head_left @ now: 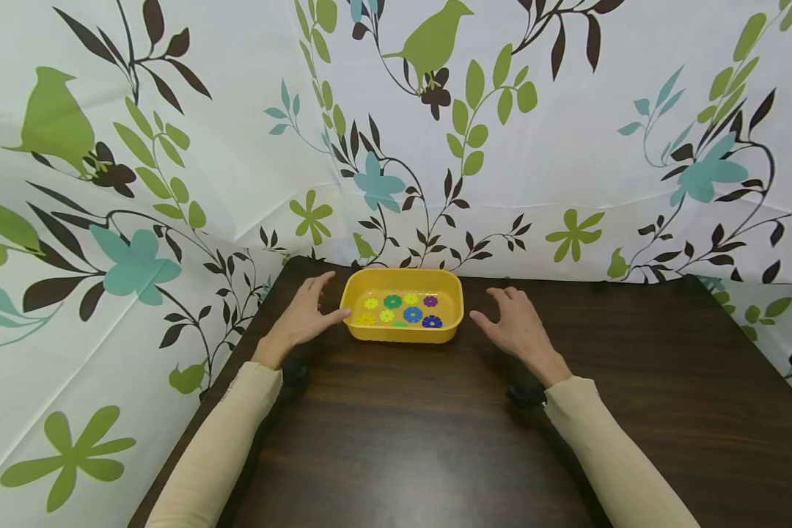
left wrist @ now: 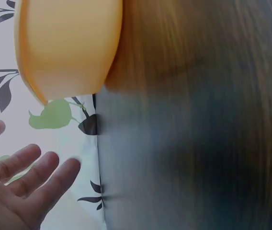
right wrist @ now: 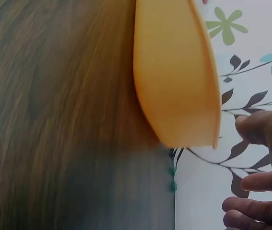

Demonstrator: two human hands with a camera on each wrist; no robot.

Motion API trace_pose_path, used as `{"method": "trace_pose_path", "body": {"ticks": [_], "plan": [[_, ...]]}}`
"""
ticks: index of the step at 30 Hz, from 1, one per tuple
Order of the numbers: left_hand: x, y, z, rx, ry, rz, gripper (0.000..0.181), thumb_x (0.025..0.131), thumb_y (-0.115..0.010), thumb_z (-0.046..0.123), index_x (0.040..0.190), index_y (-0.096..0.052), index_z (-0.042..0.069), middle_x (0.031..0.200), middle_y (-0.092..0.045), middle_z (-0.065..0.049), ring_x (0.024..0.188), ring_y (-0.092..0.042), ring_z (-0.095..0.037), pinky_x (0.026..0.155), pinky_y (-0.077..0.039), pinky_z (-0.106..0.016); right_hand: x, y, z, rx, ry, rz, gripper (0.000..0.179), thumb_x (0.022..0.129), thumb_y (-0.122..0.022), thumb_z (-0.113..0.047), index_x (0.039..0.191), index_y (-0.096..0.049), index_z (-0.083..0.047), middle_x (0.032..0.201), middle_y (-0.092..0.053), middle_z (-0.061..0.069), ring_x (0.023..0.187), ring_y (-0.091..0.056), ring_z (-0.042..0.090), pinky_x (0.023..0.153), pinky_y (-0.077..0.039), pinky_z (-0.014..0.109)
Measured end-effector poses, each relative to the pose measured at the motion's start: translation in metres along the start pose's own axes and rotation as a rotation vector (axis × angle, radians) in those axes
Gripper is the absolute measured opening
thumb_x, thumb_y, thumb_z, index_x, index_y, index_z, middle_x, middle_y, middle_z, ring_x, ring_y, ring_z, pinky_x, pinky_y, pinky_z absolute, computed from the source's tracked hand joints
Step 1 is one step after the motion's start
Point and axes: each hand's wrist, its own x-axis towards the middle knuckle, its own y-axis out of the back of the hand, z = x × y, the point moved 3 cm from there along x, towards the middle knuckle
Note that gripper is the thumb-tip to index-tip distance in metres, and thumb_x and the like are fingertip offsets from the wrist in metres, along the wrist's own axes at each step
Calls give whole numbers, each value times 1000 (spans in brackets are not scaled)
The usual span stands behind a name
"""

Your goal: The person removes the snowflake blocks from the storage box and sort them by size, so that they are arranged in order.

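A yellow plastic tub (head_left: 402, 335) stands near the back edge of the table. Inside it lie several flower-shaped discs, among them a blue disc (head_left: 412, 314), a green disc (head_left: 392, 301) and a purple disc (head_left: 430, 301). To the tub's left is my left hand (head_left: 306, 314), fingers spread; its thumb tip overlaps the tub's left rim in the head view, and contact is unclear. My right hand (head_left: 518, 328) hovers off the tub's right end, fingers loosely extended, holding nothing. Both wrist views show the tub's outer wall (left wrist: 71, 48) with the fingers apart from it.
The dark wood table (head_left: 402, 433) reaches toward me and off to the right. A white curtain (head_left: 237, 147) printed with birds, leaves and flowers hangs behind and along the left side. A dark wrist device (head_left: 525, 397) sits under the right wrist.
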Motion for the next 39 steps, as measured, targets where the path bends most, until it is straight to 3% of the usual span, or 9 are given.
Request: {"method": "trace_pose_path", "body": {"ticks": [6,11,16,28,39], "plan": [[0,-4,2,-74,-4,-16,96,96,-78,53,171,-31,16,158,-47,-24,140,-56,-46,105,-61,-62,2,-1,-12,85,15,4,59,104,-74,-36,148,-61,1,135,-67,25,119,-64,40,105,-59,59],[2,-11,4,-80,21,-43,97,95,-78,57,170,-32,16,155,-50,-23,140,-56,-43,107,-60,-61,8,-2,-26,142,75,28,50,101,-79,-28,138,-68,3,123,-72,23,108,-68,36,97,-62,54],[5,-16,8,-104,12,-58,98,94,-80,53,169,-35,10,156,-51,-24,139,-57,-42,113,-56,-61,16,-5,-41,185,125,-14,49,99,-80,-26,135,-71,6,119,-72,23,103,-66,34,91,-61,50],[8,-22,10,-89,36,-92,102,91,-82,57,169,-36,9,156,-50,-22,134,-57,-38,120,-52,-61,37,-23,-66,180,121,-172,57,99,-81,-34,140,-70,3,134,-74,22,121,-68,38,102,-62,53],[9,-21,10,-95,24,-100,105,90,-83,56,169,-35,7,168,-47,-21,146,-54,-40,126,-45,-62,59,-36,-81,132,192,-238,46,98,-79,-26,132,-75,5,127,-78,24,113,-73,35,102,-62,52]]}}
